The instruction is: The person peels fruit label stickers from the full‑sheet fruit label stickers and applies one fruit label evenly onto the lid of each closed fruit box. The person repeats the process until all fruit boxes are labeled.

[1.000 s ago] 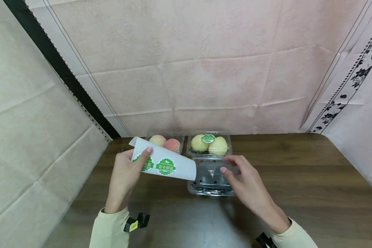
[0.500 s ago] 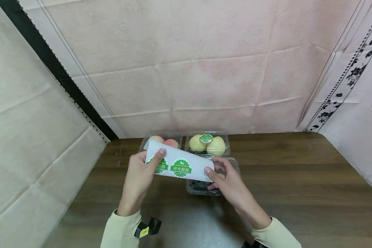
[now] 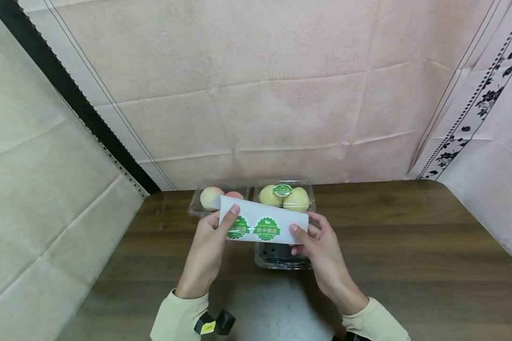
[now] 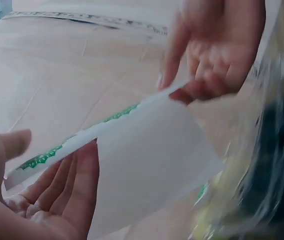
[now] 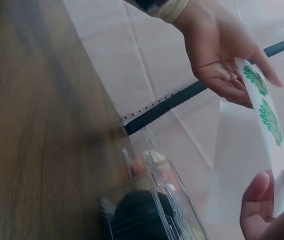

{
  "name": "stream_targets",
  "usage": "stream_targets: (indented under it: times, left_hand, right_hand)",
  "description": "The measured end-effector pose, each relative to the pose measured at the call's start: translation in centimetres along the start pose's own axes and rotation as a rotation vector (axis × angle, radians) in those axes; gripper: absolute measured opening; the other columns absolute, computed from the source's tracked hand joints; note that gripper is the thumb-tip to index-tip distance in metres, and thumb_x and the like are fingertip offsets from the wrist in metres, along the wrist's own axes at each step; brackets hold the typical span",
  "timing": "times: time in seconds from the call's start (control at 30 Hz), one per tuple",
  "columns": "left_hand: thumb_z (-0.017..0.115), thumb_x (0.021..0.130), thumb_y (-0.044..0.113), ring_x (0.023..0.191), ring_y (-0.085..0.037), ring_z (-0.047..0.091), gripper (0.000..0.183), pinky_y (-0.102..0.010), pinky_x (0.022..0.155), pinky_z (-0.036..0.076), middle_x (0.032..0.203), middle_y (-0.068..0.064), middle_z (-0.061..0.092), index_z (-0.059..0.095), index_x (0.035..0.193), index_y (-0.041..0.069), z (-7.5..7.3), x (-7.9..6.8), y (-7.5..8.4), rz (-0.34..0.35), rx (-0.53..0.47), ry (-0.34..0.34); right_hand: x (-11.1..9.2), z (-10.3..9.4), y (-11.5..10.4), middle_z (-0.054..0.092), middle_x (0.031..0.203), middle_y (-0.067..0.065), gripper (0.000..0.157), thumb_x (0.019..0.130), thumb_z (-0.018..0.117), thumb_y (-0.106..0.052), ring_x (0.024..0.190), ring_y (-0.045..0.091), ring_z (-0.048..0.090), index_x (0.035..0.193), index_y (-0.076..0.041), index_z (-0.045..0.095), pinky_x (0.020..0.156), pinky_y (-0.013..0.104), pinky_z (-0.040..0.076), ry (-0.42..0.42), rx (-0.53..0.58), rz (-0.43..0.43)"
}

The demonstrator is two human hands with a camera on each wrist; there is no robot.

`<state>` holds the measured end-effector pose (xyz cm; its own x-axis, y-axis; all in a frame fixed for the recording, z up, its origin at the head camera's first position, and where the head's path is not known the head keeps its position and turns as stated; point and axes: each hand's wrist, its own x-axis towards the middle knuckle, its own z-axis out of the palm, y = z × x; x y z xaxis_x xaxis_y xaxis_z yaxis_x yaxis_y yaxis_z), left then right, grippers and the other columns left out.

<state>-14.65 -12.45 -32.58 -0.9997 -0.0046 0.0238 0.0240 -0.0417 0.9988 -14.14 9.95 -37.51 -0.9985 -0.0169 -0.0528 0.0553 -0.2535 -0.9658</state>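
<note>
A white sheet [image 3: 260, 210] with green scalloped stickers [image 3: 266, 229] is held level above the table. My left hand [image 3: 208, 253] pinches its left end, thumb on the printed face and fingers behind. The right end is gripped the same way by my right hand [image 3: 324, 255]. Below the sheet, partly covered by it, stands a clear plastic box [image 3: 283, 263] with something dark inside that I cannot identify. In the left wrist view the sheet's plain back [image 4: 152, 160] hangs down between both hands.
Behind the sheet, a clear box [image 3: 313, 196] holds pale yellow-green fruit [image 3: 296, 200] and bears a green sticker [image 3: 282, 190]. To its left, another box [image 3: 194, 208] holds peach-like fruit [image 3: 211, 196]. Pale cloth [image 3: 281, 94] hangs at the table's [image 3: 388, 237] back edge.
My left hand has carried the sheet to the right, over the front box. My right hand, free a second ago, has taken hold of its right end. The sheet is now more level.
</note>
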Motion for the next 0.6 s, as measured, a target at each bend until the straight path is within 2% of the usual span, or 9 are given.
stream_targets:
  times: [0.1, 0.2, 0.3, 0.37, 0.43, 0.6]
  left_hand:
    - [0.057, 0.111, 0.026, 0.112, -0.018, 0.069, 0.043, -0.031, 0.095, 0.057, 0.131, -0.015, 0.066, 0.060, 0.138, -0.006, 0.6, -0.2, -0.4, -0.038, -0.136, -0.115]
    - [0.054, 0.112, 0.024, 0.119, -0.020, 0.067, 0.045, -0.036, 0.102, 0.056, 0.139, -0.015, 0.060, 0.050, 0.146, -0.005, 1.3, -0.2, -1.1, -0.049, -0.260, -0.224]
    - [0.054, 0.111, 0.021, 0.124, -0.022, 0.067, 0.048, -0.039, 0.107, 0.054, 0.145, -0.018, 0.056, 0.043, 0.149, -0.005, 1.9, -0.5, -1.6, -0.051, -0.360, -0.291]
    - [0.054, 0.111, 0.017, 0.125, -0.023, 0.066, 0.048, -0.040, 0.107, 0.053, 0.148, -0.021, 0.053, 0.040, 0.151, -0.005, 2.2, -0.6, -1.8, -0.053, -0.387, -0.295]
    - [0.053, 0.111, 0.014, 0.126, -0.024, 0.066, 0.047, -0.039, 0.106, 0.054, 0.149, -0.023, 0.052, 0.040, 0.151, -0.006, 2.4, -0.6, -1.8, -0.051, -0.370, -0.272]
    - [0.053, 0.112, 0.015, 0.125, -0.025, 0.067, 0.043, -0.034, 0.103, 0.055, 0.146, -0.024, 0.054, 0.045, 0.149, -0.005, 2.5, -0.5, -1.6, -0.025, -0.206, -0.182]
  right_hand:
    - [0.2, -0.3, 0.0, 0.067, 0.133, 0.020, 0.051, 0.106, 0.065, -0.008, 0.089, 0.023, 0.067, 0.148, -0.007, 0.036, 0.070, 0.025, 0.057, 0.035, 0.001, -0.015]
    - [0.4, -0.6, 0.1, 0.067, 0.135, 0.019, 0.050, 0.106, 0.063, -0.008, 0.091, 0.022, 0.068, 0.148, -0.007, 0.035, 0.071, 0.025, 0.057, 0.068, 0.009, -0.029]
    - [0.5, -0.9, 0.1, 0.066, 0.137, 0.019, 0.050, 0.107, 0.062, -0.008, 0.095, 0.021, 0.068, 0.148, -0.007, 0.034, 0.072, 0.024, 0.057, 0.086, 0.019, -0.038]
    - [0.6, -1.0, 0.1, 0.067, 0.137, 0.018, 0.050, 0.107, 0.063, -0.008, 0.095, 0.021, 0.068, 0.148, -0.008, 0.034, 0.072, 0.024, 0.058, 0.092, 0.019, -0.042]
    - [0.8, -1.3, -0.1, 0.067, 0.135, 0.018, 0.051, 0.107, 0.063, -0.009, 0.094, 0.022, 0.069, 0.148, -0.009, 0.034, 0.073, 0.025, 0.058, 0.098, 0.008, -0.042]
    - [1.2, -1.6, -0.5, 0.061, 0.132, 0.016, 0.055, 0.106, 0.067, -0.015, 0.101, 0.020, 0.065, 0.149, -0.007, 0.035, 0.077, 0.025, 0.059, 0.140, -0.107, -0.075]
